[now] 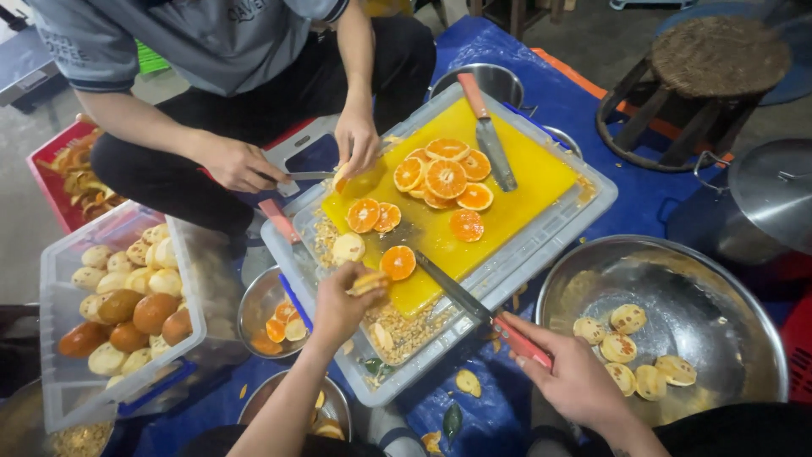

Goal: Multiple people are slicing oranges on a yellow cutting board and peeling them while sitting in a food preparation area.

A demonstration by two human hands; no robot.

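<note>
My left hand [338, 305] holds a peeled orange piece [369, 282] over the near edge of a yellow cutting board [516, 203]. My right hand [567, 372] grips the red handle of a long knife [461, 294] whose blade lies across the board's near corner. Several cut orange halves [444, 179] lie on the board, one half [397, 262] close to my left hand. The board rests on a clear plastic lid [558, 233]. Across from me, another person's hands [296, 156] work a small knife on a fruit.
A second red-handled knife [489, 131] lies on the board's far side. A big steel bowl [719, 279] at right holds peeled fruit. A clear bin [110, 296] at left holds peeled and whole oranges. Small steel bowls [271, 317] sit near me; a stool [710, 68] and pot lid [774, 190] stand far right.
</note>
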